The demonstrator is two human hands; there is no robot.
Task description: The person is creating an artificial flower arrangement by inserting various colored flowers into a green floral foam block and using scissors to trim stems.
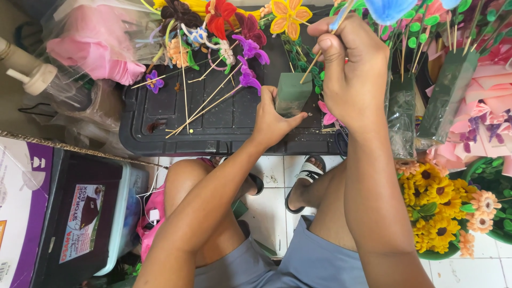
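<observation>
Bare forearms are reaching over the knees: the left hand (274, 120) is gripping the small dark-green foam block (293, 94) near the black plastic lid's (160, 114) front edge, steadying it, while the right hand (349, 61) is pinching a thin wooden flower stick (314, 63) angled into its top.

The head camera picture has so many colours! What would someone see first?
Probably the two hands in the middle: the left hand grips a dark green foam block on the black plastic lid, while the right hand holds a thin wooden stick against the block's top. Around them lie bright handmade flowers on sticks at the top, and a bunch of yellow sunflowers sits at the lower right.
</observation>
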